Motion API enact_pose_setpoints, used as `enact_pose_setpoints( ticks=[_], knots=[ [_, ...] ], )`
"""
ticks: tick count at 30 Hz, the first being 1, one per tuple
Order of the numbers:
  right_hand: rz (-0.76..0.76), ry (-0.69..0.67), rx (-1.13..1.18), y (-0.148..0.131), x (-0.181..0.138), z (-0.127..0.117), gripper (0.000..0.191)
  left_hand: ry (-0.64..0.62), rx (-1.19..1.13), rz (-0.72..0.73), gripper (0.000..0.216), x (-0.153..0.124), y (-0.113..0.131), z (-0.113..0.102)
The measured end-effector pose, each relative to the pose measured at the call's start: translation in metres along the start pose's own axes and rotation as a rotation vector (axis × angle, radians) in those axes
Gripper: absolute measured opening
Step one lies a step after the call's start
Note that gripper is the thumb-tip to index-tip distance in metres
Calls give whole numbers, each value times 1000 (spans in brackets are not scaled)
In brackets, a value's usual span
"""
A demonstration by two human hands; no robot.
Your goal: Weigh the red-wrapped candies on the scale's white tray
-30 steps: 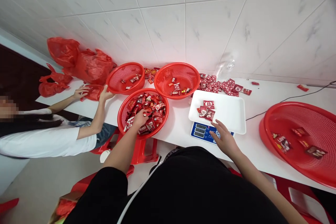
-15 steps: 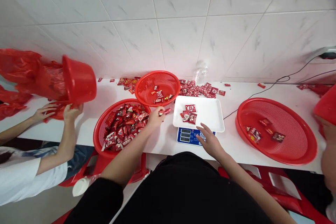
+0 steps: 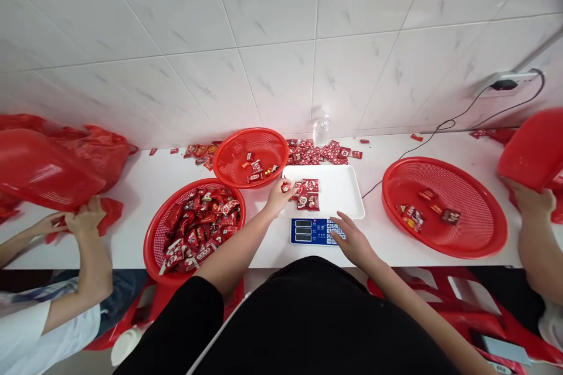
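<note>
My left hand (image 3: 277,198) is at the left edge of the white weighing tray (image 3: 338,187), its fingers closed on a small red wrapped candy (image 3: 285,186). Several red candy packets (image 3: 308,201) lie on the left half of that tray, just beyond my fingertips. In front of the tray is the blue panel of the digital scale (image 3: 320,232), with displays and keys. My right hand (image 3: 354,241) hovers over the keypad's right side with fingers apart and nothing in them; whether it touches the keys I cannot tell.
A red basket (image 3: 149,240) full of candies stands left, a smaller one (image 3: 219,173) behind it, and a wide one (image 3: 497,240) right. Loose packets (image 3: 303,152) and a clear plastic bottle (image 3: 322,129) lie by the wall. Co-workers on both sides handle red tubs (image 3: 528,146).
My left hand has moved right with the candy, from beside the tray to its left edge. At left, the co-worker's red tub has tipped and moved left. My right hand stays near the keypad.
</note>
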State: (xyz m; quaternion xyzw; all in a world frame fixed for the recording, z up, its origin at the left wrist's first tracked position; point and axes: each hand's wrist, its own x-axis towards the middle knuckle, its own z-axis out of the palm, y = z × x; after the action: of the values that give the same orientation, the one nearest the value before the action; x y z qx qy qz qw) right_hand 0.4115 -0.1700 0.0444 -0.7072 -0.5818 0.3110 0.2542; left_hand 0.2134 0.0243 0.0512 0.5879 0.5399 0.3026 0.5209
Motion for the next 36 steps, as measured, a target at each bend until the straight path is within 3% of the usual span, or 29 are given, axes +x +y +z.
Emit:
enact_pose_setpoints(
  ticks=[3, 7, 12, 15, 19, 25, 29, 36],
  knots=[
    [11, -32, -3, -1, 0, -4, 45, -39, -124, -42, 27, 4, 8, 15],
    [42, -62, -9, -6, 2, -10, 46, -41, 3, -22, 23, 10, 11, 27],
    [41, -67, -1, -6, 4, -8, 46, -2, 212, 101, 19, 7, 13, 17],
    [34, -73, 0, -4, 5, -4, 45, -90, 342, 226, 20, -3, 11, 14],
    [25, -84, -3, -3, 7, -1, 44, -240, 503, 289, 22, -19, 3, 18],
    [20, -96, -9, -4, 8, 1, 46, -250, 554, 364, 33, -24, -5, 22],
    [25, -96, -4, -2, 7, 1, 46, -164, 500, 269, 34, -23, -8, 13],
    [36, -96, 14, -1, 5, 1, 45, -47, 297, 28, 52, -29, -14, -1]
  ],
)
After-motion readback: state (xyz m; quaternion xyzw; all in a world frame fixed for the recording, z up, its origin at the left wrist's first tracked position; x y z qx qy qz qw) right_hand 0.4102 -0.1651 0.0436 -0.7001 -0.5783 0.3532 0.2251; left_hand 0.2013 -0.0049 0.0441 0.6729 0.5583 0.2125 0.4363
